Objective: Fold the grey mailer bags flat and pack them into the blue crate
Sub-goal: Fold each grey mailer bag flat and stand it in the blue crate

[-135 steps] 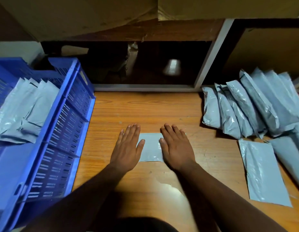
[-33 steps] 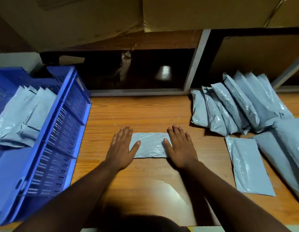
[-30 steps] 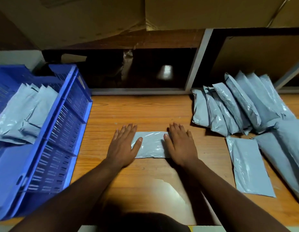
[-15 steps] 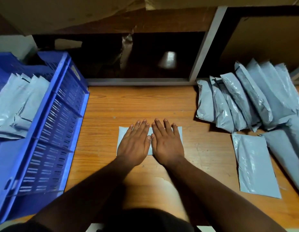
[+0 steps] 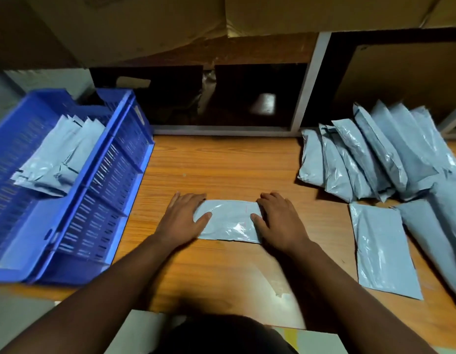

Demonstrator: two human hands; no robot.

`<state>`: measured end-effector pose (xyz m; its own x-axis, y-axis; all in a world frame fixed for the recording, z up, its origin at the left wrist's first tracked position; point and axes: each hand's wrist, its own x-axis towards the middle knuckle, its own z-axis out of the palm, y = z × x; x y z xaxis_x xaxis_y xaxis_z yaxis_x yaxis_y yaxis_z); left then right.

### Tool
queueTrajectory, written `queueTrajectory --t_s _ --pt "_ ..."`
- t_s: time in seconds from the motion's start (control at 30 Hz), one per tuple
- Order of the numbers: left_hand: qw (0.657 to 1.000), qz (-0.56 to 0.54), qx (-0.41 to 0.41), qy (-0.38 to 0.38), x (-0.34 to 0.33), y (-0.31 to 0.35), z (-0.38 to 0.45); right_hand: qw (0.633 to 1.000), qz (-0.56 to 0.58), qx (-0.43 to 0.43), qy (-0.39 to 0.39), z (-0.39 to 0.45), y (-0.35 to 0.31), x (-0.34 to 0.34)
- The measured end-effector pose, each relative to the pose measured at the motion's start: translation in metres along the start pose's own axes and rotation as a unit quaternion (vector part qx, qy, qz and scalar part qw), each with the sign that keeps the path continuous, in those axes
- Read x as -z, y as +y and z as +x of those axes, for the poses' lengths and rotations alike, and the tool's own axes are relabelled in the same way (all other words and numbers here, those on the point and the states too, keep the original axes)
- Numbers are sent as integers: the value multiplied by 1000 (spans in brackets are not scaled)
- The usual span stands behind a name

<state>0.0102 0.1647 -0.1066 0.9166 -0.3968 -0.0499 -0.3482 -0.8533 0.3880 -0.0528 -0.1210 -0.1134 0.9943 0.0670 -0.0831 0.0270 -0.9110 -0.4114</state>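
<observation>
A folded grey mailer bag lies flat on the wooden table in front of me. My left hand presses its left end with flat fingers and the thumb on top. On its right end my right hand lies the same way. The blue crate stands at the left and holds several folded grey bags leaning in its far part.
A row of stuffed grey mailer bags leans at the back right. One flat grey bag lies at the right near the table's front edge. Dark shelf openings and cardboard run behind the table.
Half a second ago both hands lay side by side on the middle of the bag. They have slid apart to its two ends, uncovering the middle.
</observation>
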Motion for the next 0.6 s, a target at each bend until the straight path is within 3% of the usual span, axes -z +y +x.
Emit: queueTrajectory --t_s 0.13,0.23,0.37,0.6 --pt "994 8 34 -104 25 -3 2 994 84 22 -64 1 -14 25" --pt "989 -41 35 -137 47 -5 4 985 136 42 -98 4 -30 43" --pt "980 -148 -2 -132 93 -2 12 991 111 66 -22 4 -48 73" --pt "980 -120 -157 12 208 -11 27 983 50 93 153 19 -132 132"
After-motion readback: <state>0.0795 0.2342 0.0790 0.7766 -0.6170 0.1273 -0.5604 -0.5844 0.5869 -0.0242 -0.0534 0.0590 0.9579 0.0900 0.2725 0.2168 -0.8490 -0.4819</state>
